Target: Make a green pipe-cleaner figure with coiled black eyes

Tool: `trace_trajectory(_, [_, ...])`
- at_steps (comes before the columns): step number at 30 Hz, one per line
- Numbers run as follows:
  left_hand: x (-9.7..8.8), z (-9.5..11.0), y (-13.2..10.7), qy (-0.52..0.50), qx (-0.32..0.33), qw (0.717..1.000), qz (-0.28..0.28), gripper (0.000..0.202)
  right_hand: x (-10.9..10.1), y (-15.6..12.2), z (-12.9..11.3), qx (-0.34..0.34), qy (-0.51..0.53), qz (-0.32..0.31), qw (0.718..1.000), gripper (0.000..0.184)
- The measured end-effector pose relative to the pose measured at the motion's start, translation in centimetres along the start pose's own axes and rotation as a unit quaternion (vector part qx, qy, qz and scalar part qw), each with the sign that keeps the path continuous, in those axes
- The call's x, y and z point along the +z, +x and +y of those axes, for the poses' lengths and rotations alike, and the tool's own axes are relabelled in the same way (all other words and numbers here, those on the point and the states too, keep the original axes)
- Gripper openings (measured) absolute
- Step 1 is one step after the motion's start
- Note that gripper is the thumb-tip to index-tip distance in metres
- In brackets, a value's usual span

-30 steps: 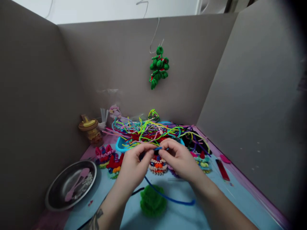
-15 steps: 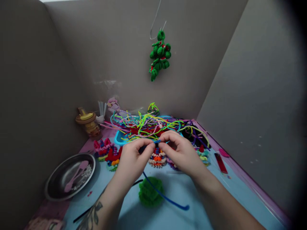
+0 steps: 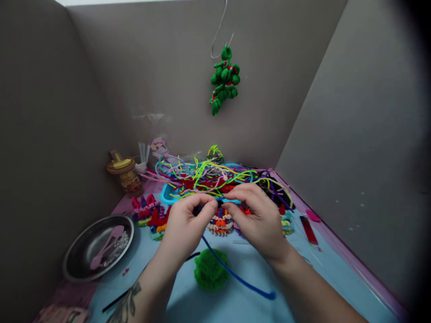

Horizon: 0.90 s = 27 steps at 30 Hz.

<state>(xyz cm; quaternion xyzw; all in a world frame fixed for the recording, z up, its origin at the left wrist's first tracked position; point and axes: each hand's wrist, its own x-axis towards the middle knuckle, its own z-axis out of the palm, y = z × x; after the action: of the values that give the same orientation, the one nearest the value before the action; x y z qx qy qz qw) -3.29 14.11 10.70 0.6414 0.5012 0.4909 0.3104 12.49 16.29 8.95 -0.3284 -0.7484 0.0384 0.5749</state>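
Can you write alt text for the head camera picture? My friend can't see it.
The left hand pinches a fuzzy blue stem above a green ball, the right hand close beside; behind, colourful stems spill over a blue tray.

A thin blue stem (image 3: pixel 232 272), apparently fuzzy, droops rightward.

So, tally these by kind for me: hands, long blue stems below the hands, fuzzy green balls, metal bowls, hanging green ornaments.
Hands: 2, left hand and right hand
Long blue stem: 1
Fuzzy green ball: 1
Metal bowl: 1
Hanging green ornament: 1
Total: 6
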Motion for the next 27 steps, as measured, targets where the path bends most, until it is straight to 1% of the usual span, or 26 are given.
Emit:
trace_trajectory(4, [0.2, -0.1, -0.1, -0.016, -0.004, 1.000, 0.024, 0.019, 0.3, -0.3, -0.4, -0.002, 0.008, 0.027, 1.000, 0.011])
trace_trajectory(7, [0.3, -0.2, -0.1, -0.023, -0.004, 0.999, 0.039, 0.018, 0.4, -0.4, -0.6, 0.006, 0.014, 0.034, 0.999, 0.013])
trace_trajectory(12, [0.2, -0.1, -0.2, 0.000, 0.013, 0.999, 0.031, 0.018, 0.2, -0.3, -0.3, 0.018, 0.007, 0.027, 0.999, 0.013])
trace_trajectory(14, [0.2, -0.1, -0.2, 0.001, 0.016, 1.000, 0.024, 0.018, 0.0, -0.2, 0.0, 0.000, -0.010, 0.021, 1.000, 0.013])
trace_trajectory(17, [0.2, -0.1, -0.2, -0.004, 0.011, 1.000, 0.016, 0.019, -0.2, -0.1, 0.3, -0.047, -0.032, 0.008, 0.998, 0.014])
trace_trajectory(20, [0.2, -0.1, -0.2, -0.007, 0.001, 1.000, 0.007, 0.020, -0.3, 0.0, 0.5, -0.086, -0.046, 0.014, 0.995, 0.014])
trace_trajectory(27, [0.3, 0.2, -0.3, -0.012, -0.008, 1.000, -0.001, 0.020, -0.6, 0.2, 0.6, -0.123, -0.046, -0.003, 0.991, 0.013])
